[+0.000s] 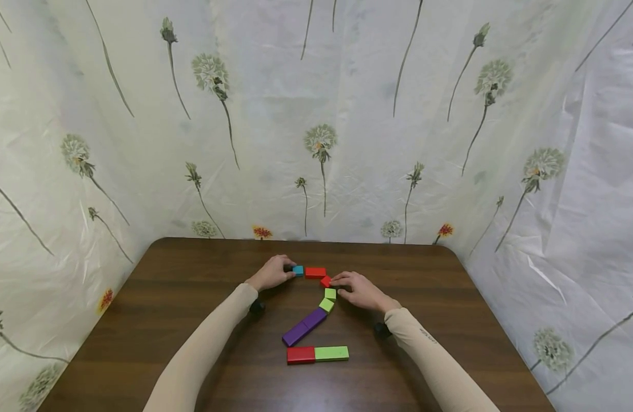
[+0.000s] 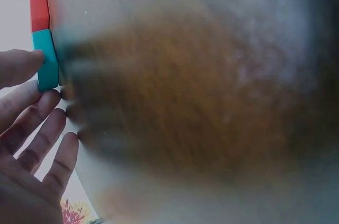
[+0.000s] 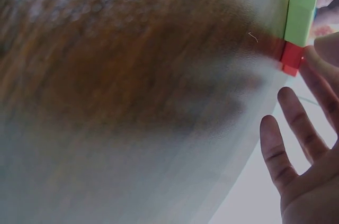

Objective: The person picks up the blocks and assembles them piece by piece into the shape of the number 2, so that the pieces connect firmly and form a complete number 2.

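My left hand (image 1: 271, 273) pinches a small blue block (image 1: 298, 270) between thumb and forefinger at the far part of the table. In the left wrist view, the thumb lies on one side of the blue block (image 2: 46, 60), with the other fingers spread below. My right hand (image 1: 361, 290) touches a small red block (image 1: 325, 281) with its fingertips. Its other fingers are spread out in the right wrist view, beside the red block (image 3: 292, 55). A longer red block (image 1: 315, 273) lies between the blue block and the small red one.
Two light green blocks (image 1: 330, 294) continue the curve, followed by purple blocks (image 1: 304, 327) set diagonally. Nearer me, a red block (image 1: 301, 355) and a light green block (image 1: 331, 353) lie end to end. The brown wooden table (image 1: 192, 320) meets a flowered curtain (image 1: 275, 189) behind.
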`<state>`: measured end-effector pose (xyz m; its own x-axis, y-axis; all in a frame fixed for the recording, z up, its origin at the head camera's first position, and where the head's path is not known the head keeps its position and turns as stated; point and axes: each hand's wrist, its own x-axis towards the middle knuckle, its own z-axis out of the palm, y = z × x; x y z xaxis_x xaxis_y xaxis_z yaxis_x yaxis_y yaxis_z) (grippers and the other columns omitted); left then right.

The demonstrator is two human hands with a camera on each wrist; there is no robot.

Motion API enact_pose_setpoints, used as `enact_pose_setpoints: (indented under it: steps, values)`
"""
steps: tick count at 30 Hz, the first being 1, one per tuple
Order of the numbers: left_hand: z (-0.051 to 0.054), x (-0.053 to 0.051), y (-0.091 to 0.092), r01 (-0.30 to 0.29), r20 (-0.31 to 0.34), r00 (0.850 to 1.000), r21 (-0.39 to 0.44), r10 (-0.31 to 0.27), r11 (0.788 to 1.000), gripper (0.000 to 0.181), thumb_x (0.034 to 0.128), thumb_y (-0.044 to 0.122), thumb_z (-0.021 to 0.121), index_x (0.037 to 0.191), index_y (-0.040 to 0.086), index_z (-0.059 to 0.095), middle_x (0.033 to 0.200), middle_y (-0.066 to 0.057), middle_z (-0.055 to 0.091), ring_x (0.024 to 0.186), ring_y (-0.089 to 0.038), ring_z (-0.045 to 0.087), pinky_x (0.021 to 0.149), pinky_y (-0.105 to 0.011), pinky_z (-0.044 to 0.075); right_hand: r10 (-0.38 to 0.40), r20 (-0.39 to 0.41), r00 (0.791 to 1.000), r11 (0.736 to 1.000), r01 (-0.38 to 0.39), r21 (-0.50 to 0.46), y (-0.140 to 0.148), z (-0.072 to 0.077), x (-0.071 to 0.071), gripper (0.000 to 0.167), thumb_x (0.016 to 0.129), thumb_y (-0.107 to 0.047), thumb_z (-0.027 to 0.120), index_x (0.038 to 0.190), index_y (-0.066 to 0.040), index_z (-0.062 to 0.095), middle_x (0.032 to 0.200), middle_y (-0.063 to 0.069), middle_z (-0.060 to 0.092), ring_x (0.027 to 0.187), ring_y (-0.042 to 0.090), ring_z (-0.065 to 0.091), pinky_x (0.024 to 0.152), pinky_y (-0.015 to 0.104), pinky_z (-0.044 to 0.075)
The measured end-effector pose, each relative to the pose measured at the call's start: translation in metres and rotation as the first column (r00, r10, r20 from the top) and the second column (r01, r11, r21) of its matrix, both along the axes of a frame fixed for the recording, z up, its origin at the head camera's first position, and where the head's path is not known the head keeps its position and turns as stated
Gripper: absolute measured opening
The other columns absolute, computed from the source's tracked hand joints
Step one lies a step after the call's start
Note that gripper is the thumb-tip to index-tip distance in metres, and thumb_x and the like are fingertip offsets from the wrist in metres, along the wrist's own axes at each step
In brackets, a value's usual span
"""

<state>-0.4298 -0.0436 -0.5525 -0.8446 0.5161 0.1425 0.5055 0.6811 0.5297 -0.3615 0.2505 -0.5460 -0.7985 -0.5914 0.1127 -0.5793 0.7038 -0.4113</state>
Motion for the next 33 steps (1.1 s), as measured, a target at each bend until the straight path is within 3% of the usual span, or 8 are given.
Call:
enact_pose_setpoints:
  steps: [15,21,33]
  values:
    - [0.0025,0.0047,0.0044,0.005,0.036,0.999,0.007,-0.005,1.0,0.037,0.0918,0.021,0.066,0.125,0.005,0.065,0.119,-0.008,0.064,0.116,-0.027,0.056,0.101,-0.041,0.043,-0.003,0.001,1.0,1.0,0.003,-0.013,-0.0006,0.0007,0.0014,0.032,0.096,-0.013,0.057,0.127,-0.011,0.065,0.129,0.005,0.059,0.121,0.028,0.052,0.102,0.05,0.041]
    - [0.0005,0.0041,0.003,-0.02,0.082,0.997,0.047,0.016,0.999,0.05,0.0939,0.029,0.062,0.137,0.006,0.054,0.122,-0.01,0.064,0.116,-0.025,0.057,0.1,-0.042,0.044,-0.006,0.006,1.0,1.0,0.006,-0.009,-0.0006,0.0017,0.0014,0.032,0.096,-0.014,0.057,0.126,-0.011,0.065,0.129,0.005,0.059,0.122,0.029,0.052,0.102,0.051,0.04]
    - [-0.0041,0.0059,-0.001,-0.046,0.115,0.993,0.158,0.028,0.986,0.047,0.0988,0.034,0.053,0.135,0.004,0.055,0.128,-0.011,0.062,0.118,-0.026,0.058,0.1,-0.043,0.045,-0.02,0.021,1.0,0.998,0.021,-0.059,-0.0007,0.0022,-0.0042,0.03,0.094,-0.01,0.057,0.123,-0.013,0.065,0.127,0.004,0.062,0.122,0.027,0.054,0.101,0.049,0.042]
